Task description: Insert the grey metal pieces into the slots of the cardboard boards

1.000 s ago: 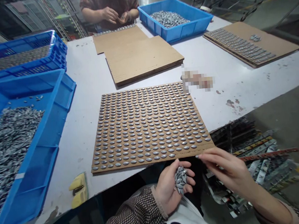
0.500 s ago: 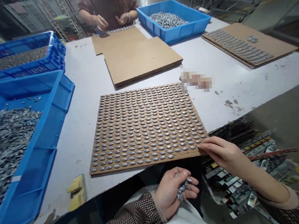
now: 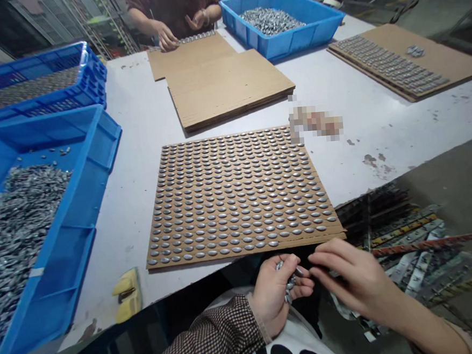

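Several small oval silver metal pieces (image 3: 290, 285) lie in my left hand (image 3: 274, 290), its fingers curled around them over my lap. My right hand (image 3: 350, 274) hovers just to the right of it, thumb and forefinger slightly apart with no piece visible between them. Beyond both hands a cardboard sheet (image 3: 305, 239) rests at the table's near edge, covered in rows of the same oval pieces. Its nearest row runs from the left corner to right of the middle; bare cardboard shows beyond that.
Blue bins of metal pieces stand at the left (image 3: 74, 231) and far side (image 3: 291, 46). Stacked cardboard (image 3: 230, 88) lies behind my sheet; a partly filled board (image 3: 433, 50) is at right. Across the table, a co-worker's hands (image 3: 165, 36) work. Metal strips (image 3: 418, 245) lie below the table's right edge.
My right hand has left the sheet's right end and come down beside my left hand. The piece it was touching stays on the sheet. The view has shifted slightly.
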A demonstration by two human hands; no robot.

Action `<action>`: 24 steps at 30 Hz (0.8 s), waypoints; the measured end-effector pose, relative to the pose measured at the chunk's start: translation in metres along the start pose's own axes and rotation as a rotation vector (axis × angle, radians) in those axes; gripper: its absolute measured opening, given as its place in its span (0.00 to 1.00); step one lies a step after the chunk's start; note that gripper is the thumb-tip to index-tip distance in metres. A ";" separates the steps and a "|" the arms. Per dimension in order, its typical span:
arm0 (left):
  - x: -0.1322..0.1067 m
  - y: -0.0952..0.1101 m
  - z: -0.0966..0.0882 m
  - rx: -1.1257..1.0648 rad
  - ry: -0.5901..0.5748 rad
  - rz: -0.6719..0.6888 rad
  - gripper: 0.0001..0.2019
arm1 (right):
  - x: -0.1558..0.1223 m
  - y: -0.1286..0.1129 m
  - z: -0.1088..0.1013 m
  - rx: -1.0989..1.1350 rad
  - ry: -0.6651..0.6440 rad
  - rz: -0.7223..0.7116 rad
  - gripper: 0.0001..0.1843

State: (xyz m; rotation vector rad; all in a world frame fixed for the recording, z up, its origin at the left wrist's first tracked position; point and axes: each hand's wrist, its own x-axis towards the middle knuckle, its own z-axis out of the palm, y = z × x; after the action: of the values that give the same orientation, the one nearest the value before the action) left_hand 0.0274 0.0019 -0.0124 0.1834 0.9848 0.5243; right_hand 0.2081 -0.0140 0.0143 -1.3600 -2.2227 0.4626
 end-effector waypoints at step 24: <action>0.003 -0.005 -0.013 -0.067 0.048 -0.182 0.13 | -0.020 0.052 -0.026 0.118 0.218 0.262 0.08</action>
State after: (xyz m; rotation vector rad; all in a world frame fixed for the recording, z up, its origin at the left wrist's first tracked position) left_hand 0.0198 -0.0022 -0.0239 0.0211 1.0177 0.3953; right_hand 0.2682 -0.0083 0.0037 -1.5653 -1.8241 0.5012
